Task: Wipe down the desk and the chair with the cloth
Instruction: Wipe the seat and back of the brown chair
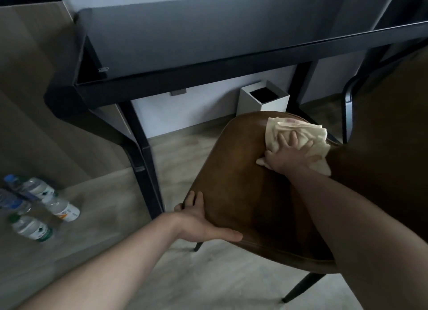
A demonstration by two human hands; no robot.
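Note:
A brown leather chair [243,184] stands in front of the dark glass-topped desk [185,43]. A crumpled cream cloth [298,130] lies on the far part of the seat, near the backrest. My right hand [287,155] presses flat on the cloth, fingers spread over it. My left hand [199,221] grips the seat's near left edge, thumb on top and fingers curled under the rim. The chair's backrest rises dark at the right edge of the view.
A white square waste bin [264,101] stands under the desk against the wall. Several plastic water bottles [41,208] lie on a low wooden surface at the left. Black desk legs [141,152] slant down beside the chair. Pale wood floor lies below.

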